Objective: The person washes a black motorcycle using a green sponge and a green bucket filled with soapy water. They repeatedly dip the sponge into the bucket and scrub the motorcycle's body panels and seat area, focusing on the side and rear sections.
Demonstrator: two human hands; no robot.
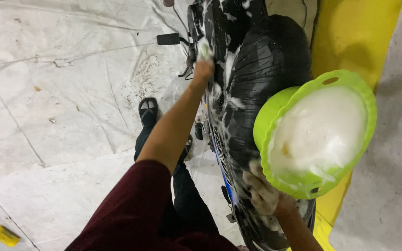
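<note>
A black motorcycle (261, 69) streaked with white foam stands in front of me, seen from above. My left hand (203, 69) reaches far forward and presses a pale, soapy sponge (204, 48) against the bike's left side. My right hand (262, 193), covered in suds, grips the lower rim of a lime-green plastic basin (350, 81) full of white foam, held just above the seat. My dark red sleeve and black trousers fill the bottom of the view.
Wet, stained concrete floor (61, 93) spreads to the left. My sandalled foot (148, 110) stands beside the bike. A small yellow object (4, 235) lies at the bottom left. A yellow-painted strip (350, 28) runs along the right, with grey floor beyond.
</note>
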